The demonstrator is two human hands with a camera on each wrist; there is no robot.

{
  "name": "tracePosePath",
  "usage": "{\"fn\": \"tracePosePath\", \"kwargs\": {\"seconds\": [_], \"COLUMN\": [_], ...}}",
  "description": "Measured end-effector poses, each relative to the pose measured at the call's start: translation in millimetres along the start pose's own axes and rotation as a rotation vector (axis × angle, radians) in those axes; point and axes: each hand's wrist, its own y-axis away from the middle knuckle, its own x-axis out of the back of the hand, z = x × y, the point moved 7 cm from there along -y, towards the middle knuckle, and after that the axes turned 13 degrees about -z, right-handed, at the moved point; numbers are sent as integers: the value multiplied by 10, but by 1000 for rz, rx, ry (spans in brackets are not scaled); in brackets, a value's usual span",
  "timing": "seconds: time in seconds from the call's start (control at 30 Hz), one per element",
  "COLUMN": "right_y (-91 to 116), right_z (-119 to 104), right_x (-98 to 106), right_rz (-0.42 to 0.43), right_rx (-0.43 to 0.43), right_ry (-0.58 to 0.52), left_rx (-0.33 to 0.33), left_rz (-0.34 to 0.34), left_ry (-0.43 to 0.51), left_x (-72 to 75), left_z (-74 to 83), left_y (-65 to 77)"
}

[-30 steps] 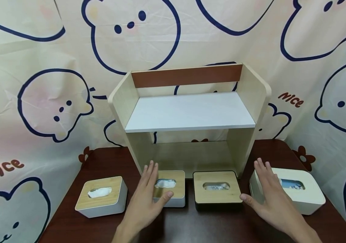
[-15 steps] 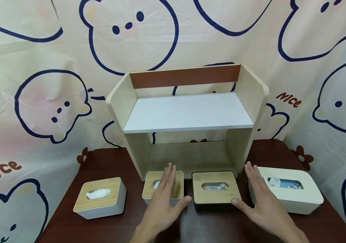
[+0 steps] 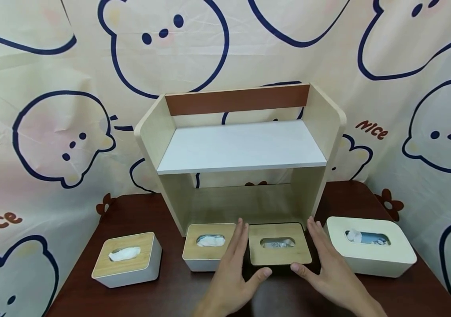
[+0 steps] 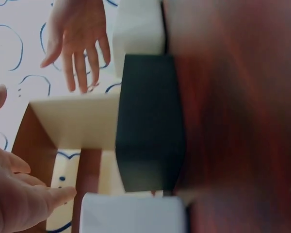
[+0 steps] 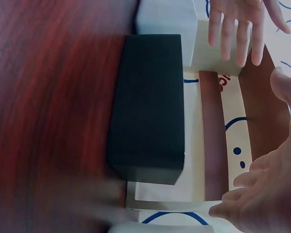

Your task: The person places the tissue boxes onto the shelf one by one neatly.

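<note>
In the head view, my left hand (image 3: 231,275) and right hand (image 3: 330,270) hover at the left and right of a black tissue box with a wooden lid (image 3: 279,255). Both hands have straight fingers and hold nothing. Seen from the wrists, a gap separates each hand from the black box, whose dark side (image 4: 148,111) faces the left wrist camera. Just left of my left hand sits a small white tissue box with a wooden lid (image 3: 199,253), partly behind the fingers. A cream tissue box (image 3: 376,255) stands to the right of my right hand.
Another white tissue box with a wooden lid (image 3: 126,266) stands at the far left of the dark brown table (image 3: 142,299). Behind the boxes rises a two-level shelf (image 3: 241,147) with a white upper board. A cartoon-printed cloth (image 3: 63,211) hangs around the table.
My left hand has moved right, from in front of the small white box to beside the black one. My right hand has moved left, away from the cream box. The boxes keep their places.
</note>
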Motion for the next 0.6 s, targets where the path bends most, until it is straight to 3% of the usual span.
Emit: {"fn": "tracePosePath", "kwargs": {"seconds": [0.23,0.6], "right_y": [-23,-87], "right_z": [47,179], "right_x": [-103,-264], "right_rz": [-8,-14], "right_rx": [7,-25], "right_ry": [-66,-108], "left_rx": [20,84], "left_rz": [-51,-43], "left_ry": [68,163], "left_x": [-212,-408], "left_z": [-65,-217], "left_y": [-43,-92]}}
